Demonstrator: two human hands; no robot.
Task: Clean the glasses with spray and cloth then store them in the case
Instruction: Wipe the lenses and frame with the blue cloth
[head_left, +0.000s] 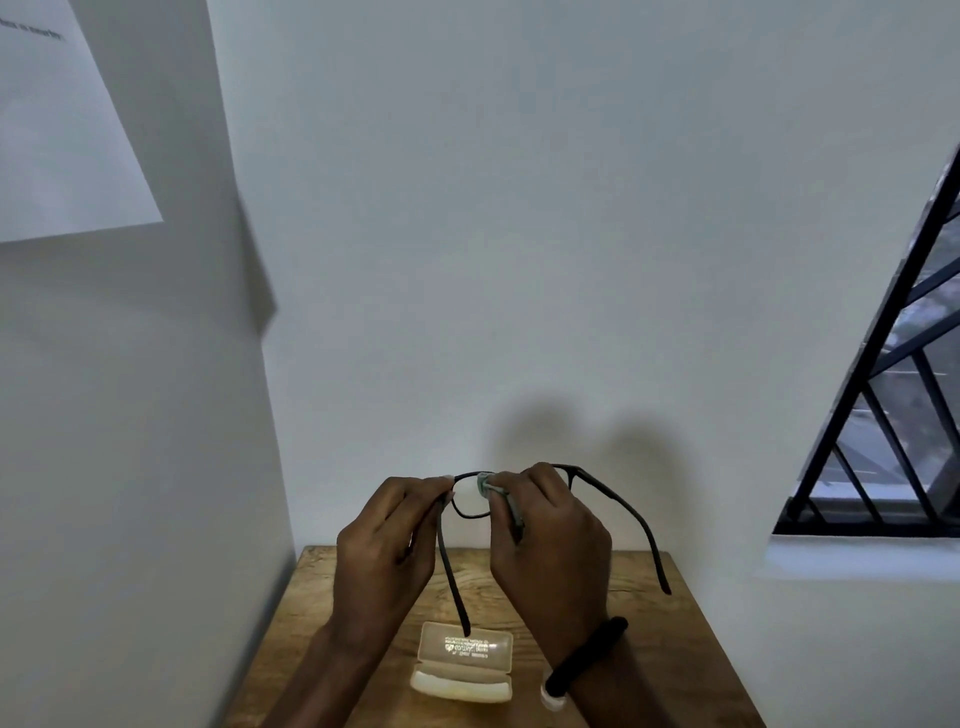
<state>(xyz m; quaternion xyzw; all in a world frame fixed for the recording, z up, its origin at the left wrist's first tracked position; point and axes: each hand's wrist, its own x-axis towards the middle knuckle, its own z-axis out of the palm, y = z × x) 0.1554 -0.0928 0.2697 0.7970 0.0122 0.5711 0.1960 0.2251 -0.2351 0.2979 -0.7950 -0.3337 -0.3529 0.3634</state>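
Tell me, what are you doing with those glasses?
A person holds black glasses up above a wooden table. The left hand pinches the frame's corner, and the right hand presses a small pale cloth against a lens. The case lies open on the table below. No spray bottle shows.

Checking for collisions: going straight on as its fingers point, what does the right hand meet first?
Probably the cloth the right hand pinches, against a lens of the glasses; behind that, the wall.
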